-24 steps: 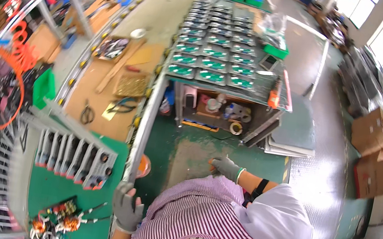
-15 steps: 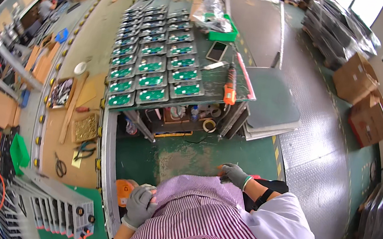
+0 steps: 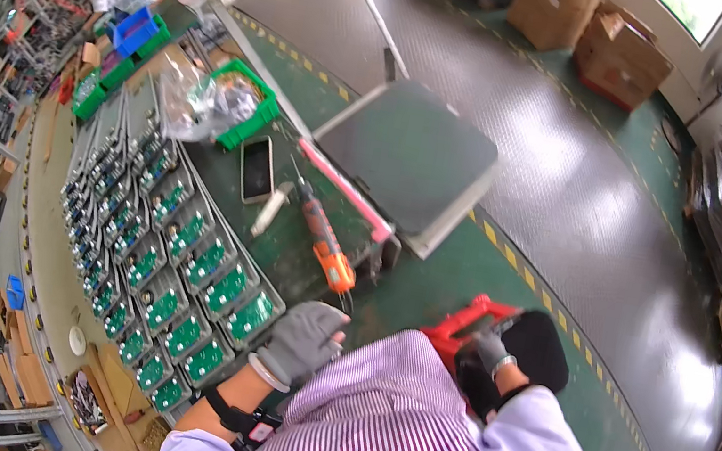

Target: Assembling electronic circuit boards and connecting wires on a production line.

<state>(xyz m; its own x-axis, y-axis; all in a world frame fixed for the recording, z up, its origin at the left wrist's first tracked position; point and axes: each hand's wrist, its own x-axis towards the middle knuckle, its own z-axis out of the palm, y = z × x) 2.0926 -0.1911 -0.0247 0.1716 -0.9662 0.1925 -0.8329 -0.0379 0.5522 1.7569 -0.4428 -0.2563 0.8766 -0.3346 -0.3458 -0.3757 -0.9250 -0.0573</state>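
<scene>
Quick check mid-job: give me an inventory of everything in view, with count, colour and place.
Circuit boards: many, green, in grey trays, left
Power screwdriver: one, orange and dark, on worktable
Phone: one, dark screen, on worktable
Green bin: one nearest, filled, on worktable
Clear bag: at least one, beside green bin
Blue bin: one, far upper left
Flat slab: one visible top, dark grey, beyond screwdriver
Cardboard boxes: two large, brown, top right
Seat-like object: one, red and black, at right hand
Small clutter: too blurred to count
Left hand: one, grey glove, near trays
Right hand: one, grey glove, at seat-like object; grip unclear
</scene>
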